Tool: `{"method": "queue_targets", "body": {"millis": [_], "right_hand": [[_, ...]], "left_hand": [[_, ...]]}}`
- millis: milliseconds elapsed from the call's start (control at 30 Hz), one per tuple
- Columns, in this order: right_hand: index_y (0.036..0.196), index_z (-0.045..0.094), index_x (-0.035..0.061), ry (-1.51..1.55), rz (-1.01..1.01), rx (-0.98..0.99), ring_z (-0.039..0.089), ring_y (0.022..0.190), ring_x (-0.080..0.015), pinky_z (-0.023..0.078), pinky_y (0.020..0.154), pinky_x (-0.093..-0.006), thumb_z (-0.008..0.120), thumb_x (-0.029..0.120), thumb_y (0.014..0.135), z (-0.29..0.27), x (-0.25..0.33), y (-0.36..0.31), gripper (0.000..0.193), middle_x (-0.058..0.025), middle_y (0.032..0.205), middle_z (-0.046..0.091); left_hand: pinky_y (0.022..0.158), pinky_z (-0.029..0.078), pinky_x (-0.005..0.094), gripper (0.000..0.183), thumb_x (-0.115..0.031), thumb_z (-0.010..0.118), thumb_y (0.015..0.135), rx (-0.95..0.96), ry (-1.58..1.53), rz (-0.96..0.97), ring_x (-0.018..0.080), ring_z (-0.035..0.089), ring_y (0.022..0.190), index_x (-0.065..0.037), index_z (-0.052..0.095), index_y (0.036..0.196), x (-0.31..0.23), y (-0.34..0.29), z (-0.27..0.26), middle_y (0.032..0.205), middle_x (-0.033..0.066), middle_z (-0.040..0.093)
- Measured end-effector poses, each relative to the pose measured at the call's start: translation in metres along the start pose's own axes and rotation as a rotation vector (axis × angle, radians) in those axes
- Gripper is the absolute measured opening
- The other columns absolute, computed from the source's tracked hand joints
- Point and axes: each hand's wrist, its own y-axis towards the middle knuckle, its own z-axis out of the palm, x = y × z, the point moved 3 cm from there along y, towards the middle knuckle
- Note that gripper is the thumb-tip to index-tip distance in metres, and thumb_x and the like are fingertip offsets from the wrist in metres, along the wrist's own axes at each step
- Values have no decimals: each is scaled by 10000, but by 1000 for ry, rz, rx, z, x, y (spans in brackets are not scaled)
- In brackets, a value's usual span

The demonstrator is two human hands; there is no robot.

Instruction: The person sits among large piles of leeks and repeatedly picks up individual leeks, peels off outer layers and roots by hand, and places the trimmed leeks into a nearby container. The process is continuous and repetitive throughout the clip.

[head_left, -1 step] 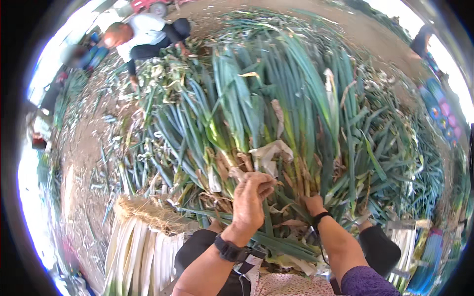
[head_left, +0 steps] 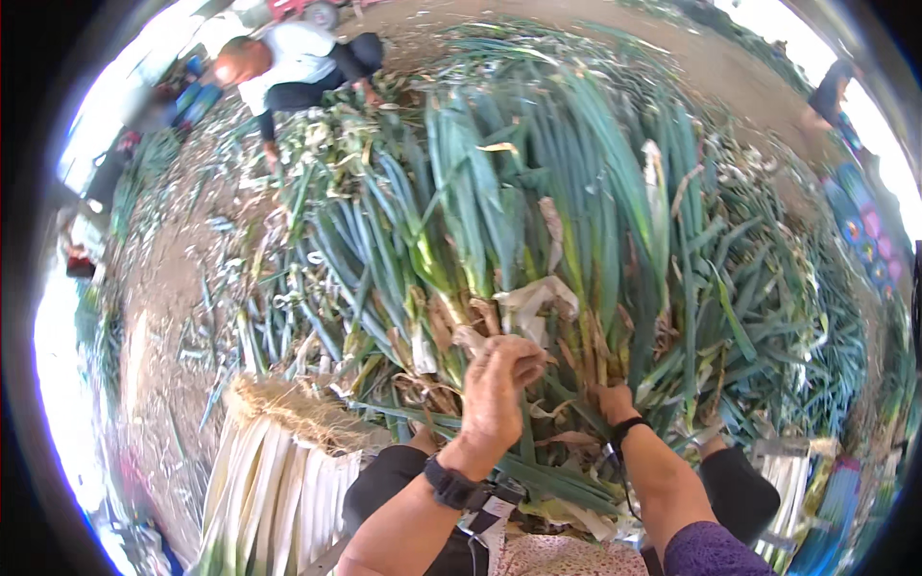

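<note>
My left hand (head_left: 497, 389) is raised over the near edge of a large heap of long green onions (head_left: 480, 202). Its fingers are curled together beside a pale dry leaf (head_left: 469, 338); whatever is between them is hidden. A black band circles that wrist. Low in the heap, my right hand (head_left: 612, 401) closes around the yellowish lower ends of several upright stalks (head_left: 597, 355), which cover most of its fingers. A pale, papery peeled skin (head_left: 540, 300) lies on the stalks between the two hands.
Trimmed white stalks with roots (head_left: 274, 470) are stacked at the near left, and more white stalks (head_left: 783, 490) stand at the near right. Another person (head_left: 293, 72) bends over the heap at the far left. Loose leaves litter the dirt ground (head_left: 158, 298).
The view has shifted slightly, so the scene sits a little farther right. Both hands keep nearly the same place and pose against the heap.
</note>
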Motion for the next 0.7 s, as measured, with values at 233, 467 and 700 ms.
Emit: {"method": "queue_targets", "body": {"millis": [233, 467, 700], "right_hand": [[1096, 594, -12, 874, -55, 63, 634, 783, -218, 506, 666, -332, 649, 195, 839, 5, 73, -59, 335, -96, 946, 659], [1010, 580, 25, 902, -116, -38, 506, 615, -102, 419, 515, -272, 596, 109, 863, -90, 94, -122, 170, 13, 777, 566], [1082, 573, 59, 1037, -169, 132, 491, 629, -43, 410, 520, -205, 565, 141, 921, -187, 176, -225, 181, 49, 780, 550]], "left_hand": [[800, 477, 289, 152, -193, 572, 915, 30, -78, -184, 132, 575, 943, -73, 590, 1007, 16, 2, 16, 992, 9, 591], [847, 496, 328, 142, -172, 510, 922, 75, 7, -1, 192, 617, 909, -69, 608, 933, 4, 1, 9, 972, 62, 603], [826, 456, 345, 306, -324, 589, 904, 119, 0, -143, 172, 599, 937, -70, 576, 1074, 16, 2, 18, 989, 44, 625]]}}
